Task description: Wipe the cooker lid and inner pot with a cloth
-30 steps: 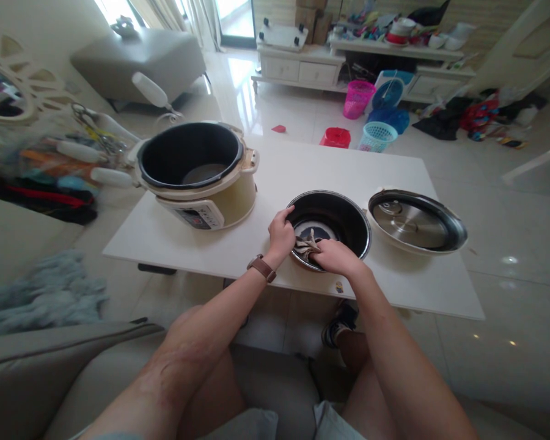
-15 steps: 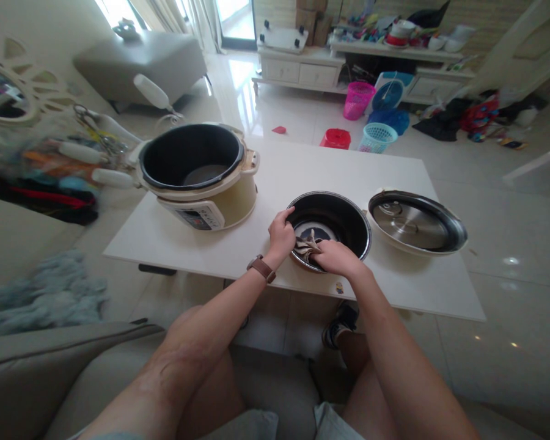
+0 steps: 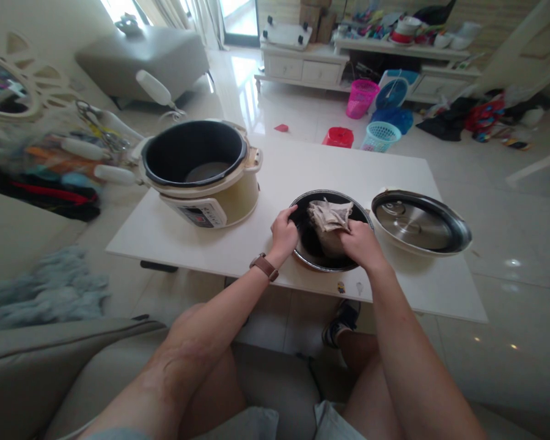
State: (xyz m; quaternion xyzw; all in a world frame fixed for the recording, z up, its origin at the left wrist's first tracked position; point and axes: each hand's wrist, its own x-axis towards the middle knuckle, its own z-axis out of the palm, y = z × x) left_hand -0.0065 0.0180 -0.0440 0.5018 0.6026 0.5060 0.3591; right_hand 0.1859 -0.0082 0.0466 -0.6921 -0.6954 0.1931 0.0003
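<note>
Pale, glossy tiles covered the floor (image 3: 499,235) around a white table (image 3: 297,168), viewed from above by a person seated on a sofa (image 3: 270,376). On the table, left to right, sat a cooker (image 3: 241,195) with its top open, a round dark pot (image 3: 309,235) and an upturned lid (image 3: 417,227). The left hand (image 3: 284,234) grasped the pot's left rim. The right hand (image 3: 363,243) clutched a bunched, greyish cloth (image 3: 330,215) inside the pot, towards its right side.

The pot stood near the table's front edge; a hard push with the cloth, if the left grip slackened, could slide or tip it towards the person's legs. The lid lay just beside the pot and seemed to reach past the table's right edge, so a sideways knock might drop it to the floor. Most room to move lay beyond the pot, on the far side; the gap on the left, towards the cooker, was narrower.
</note>
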